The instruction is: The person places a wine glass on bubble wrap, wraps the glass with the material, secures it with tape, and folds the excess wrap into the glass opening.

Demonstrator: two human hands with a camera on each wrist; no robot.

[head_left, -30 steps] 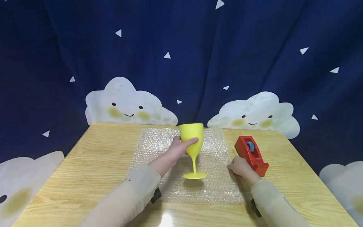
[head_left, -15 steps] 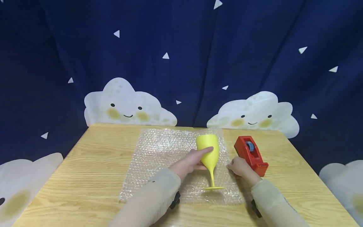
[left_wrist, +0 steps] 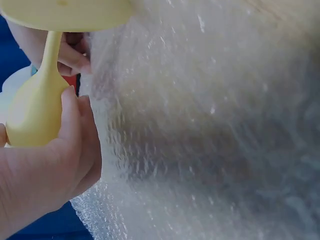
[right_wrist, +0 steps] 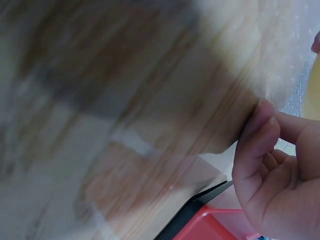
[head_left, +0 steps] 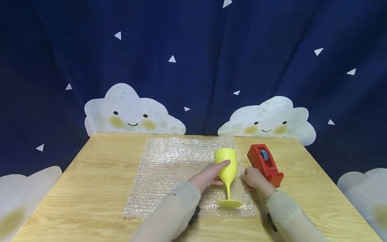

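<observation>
Left hand [head_left: 209, 175] — fingers curled round yellow goblet [head_left: 229, 172]; right hand [head_left: 254, 178] — fingers pinching edge of bubble wrap [head_left: 169, 168], beside tape dispenser [head_left: 271, 170].

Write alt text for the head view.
A person's left hand grips a yellow goblet over clear bubble wrap on a wooden table; their right hand pinches the wrap's right edge, beside a red tape dispenser.

we see a matte yellow goblet [head_left: 228, 175], thin-stemmed with a round flat foot, held bowl above foot in our head view, over the right part of a clear bubble wrap sheet [head_left: 169, 168], glossy, spread out, pinched at its right edge
</observation>
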